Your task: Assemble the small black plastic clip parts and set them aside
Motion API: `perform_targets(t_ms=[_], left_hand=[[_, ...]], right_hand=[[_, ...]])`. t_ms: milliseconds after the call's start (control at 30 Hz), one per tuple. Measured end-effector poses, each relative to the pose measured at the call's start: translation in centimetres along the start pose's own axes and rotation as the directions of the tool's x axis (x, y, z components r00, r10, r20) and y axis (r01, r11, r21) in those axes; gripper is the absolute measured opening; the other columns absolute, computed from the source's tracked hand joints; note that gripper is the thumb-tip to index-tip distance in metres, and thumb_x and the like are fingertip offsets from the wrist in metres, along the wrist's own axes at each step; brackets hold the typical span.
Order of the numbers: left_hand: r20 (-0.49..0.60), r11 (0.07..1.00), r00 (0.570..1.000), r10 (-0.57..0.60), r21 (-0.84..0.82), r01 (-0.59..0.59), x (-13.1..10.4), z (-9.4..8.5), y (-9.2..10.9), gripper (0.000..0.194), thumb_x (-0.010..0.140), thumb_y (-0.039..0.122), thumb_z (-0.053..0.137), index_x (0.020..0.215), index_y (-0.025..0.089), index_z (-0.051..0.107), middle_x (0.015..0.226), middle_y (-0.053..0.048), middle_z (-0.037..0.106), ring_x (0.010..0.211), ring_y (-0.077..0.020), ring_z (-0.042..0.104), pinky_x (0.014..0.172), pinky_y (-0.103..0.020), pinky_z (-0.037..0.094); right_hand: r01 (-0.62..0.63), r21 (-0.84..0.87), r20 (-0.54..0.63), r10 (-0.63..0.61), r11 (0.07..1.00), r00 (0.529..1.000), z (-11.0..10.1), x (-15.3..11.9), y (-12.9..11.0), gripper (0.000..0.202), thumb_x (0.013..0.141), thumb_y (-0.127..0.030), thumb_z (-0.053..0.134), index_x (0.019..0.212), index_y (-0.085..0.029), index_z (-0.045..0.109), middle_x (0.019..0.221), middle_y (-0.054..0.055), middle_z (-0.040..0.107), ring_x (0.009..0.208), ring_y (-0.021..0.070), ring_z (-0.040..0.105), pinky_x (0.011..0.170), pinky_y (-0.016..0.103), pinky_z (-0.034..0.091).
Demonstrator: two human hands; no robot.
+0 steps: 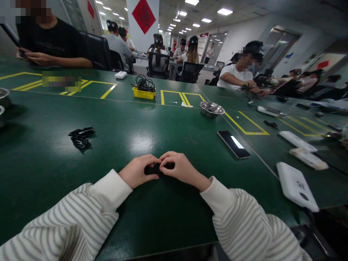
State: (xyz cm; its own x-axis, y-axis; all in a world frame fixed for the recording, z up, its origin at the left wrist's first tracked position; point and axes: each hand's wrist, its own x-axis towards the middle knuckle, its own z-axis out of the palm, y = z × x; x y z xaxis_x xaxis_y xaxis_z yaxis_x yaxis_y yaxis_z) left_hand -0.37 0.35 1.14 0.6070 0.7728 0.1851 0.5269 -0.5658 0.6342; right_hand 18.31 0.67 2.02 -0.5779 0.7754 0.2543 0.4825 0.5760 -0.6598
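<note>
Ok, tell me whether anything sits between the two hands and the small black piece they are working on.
Nothing visible does. The left hand and the right hand both already pinch the small black piece on the green table. The other black parts and the phone lie well off to either side.

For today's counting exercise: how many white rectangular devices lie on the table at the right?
3: the nearest white device by the table edge, and two slimmer ones beyond it. More may be hidden farther back.
</note>
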Motion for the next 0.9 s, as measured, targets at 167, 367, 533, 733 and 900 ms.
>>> perform_targets(t_ms=[167,367,533,733,900], left_hand=[[0.002,1.0,1.0,0.002,0.007,-0.002,0.0,0.0,0.0,0.031,0.066,0.026,0.063,0.095,0.019,0.056,0.085,-0.001,0.057,0.072,-0.0146,0.054,0.067,-0.026,0.044],[-0.021,1.0,1.0,0.014,-0.014,-0.014,-0.1,0.0,0.0,0.03,0.067,0.025,0.061,0.096,0.02,0.055,0.092,-0.003,0.058,0.079,-0.0163,0.055,0.072,-0.029,0.045],[-0.026,0.999,0.999,0.033,-0.028,-0.034,-0.1,-0.1,0.0,0.033,0.068,0.021,0.059,0.1,0.02,0.054,0.1,-0.004,0.057,0.085,-0.0171,0.056,0.076,-0.03,0.045],[-0.012,0.997,0.997,0.07,0.007,-0.07,0.0,-0.2,-0.3,0.031,0.068,0.021,0.061,0.098,0.018,0.057,0.095,-0.005,0.061,0.087,-0.0169,0.057,0.077,-0.029,0.045],[-0.011,0.989,0.99,0.138,0.053,-0.138,-0.1,0.0,-0.9,0.029,0.073,0.024,0.058,0.101,0.019,0.058,0.101,-0.006,0.061,0.092,-0.0173,0.056,0.081,-0.029,0.045]], right_hand=[[0.004,-0.069,-0.011,-0.005,0.998,1.0,0.3,-0.1,-0.4,0.007,0.071,-0.019,0.057,0.07,-0.017,0.064,0.088,0.003,0.061,0.083,0.0134,0.055,0.079,0.027,0.04],[-0.016,-0.091,-0.044,0.012,0.996,0.999,0.9,-0.2,-0.3,0.005,0.07,-0.019,0.059,0.069,-0.017,0.064,0.091,0.004,0.06,0.086,0.0144,0.054,0.079,0.028,0.04],[-0.007,-0.096,-0.049,0.002,0.995,0.999,1.0,-0.2,-0.2,0.006,0.07,-0.02,0.058,0.069,-0.018,0.064,0.094,0.003,0.06,0.087,0.0144,0.053,0.08,0.028,0.04],[-0.023,-0.102,-0.043,0.019,0.994,0.999,0.8,-0.1,-0.3,0.005,0.069,-0.02,0.06,0.068,-0.018,0.065,0.088,0.002,0.063,0.084,0.014,0.054,0.077,0.028,0.04],[-0.048,-0.097,-0.059,0.042,0.994,0.997,1.1,-0.2,-0.2,0.006,0.069,-0.021,0.06,0.067,-0.019,0.065,0.087,0.001,0.064,0.083,0.0141,0.054,0.077,0.028,0.04]])
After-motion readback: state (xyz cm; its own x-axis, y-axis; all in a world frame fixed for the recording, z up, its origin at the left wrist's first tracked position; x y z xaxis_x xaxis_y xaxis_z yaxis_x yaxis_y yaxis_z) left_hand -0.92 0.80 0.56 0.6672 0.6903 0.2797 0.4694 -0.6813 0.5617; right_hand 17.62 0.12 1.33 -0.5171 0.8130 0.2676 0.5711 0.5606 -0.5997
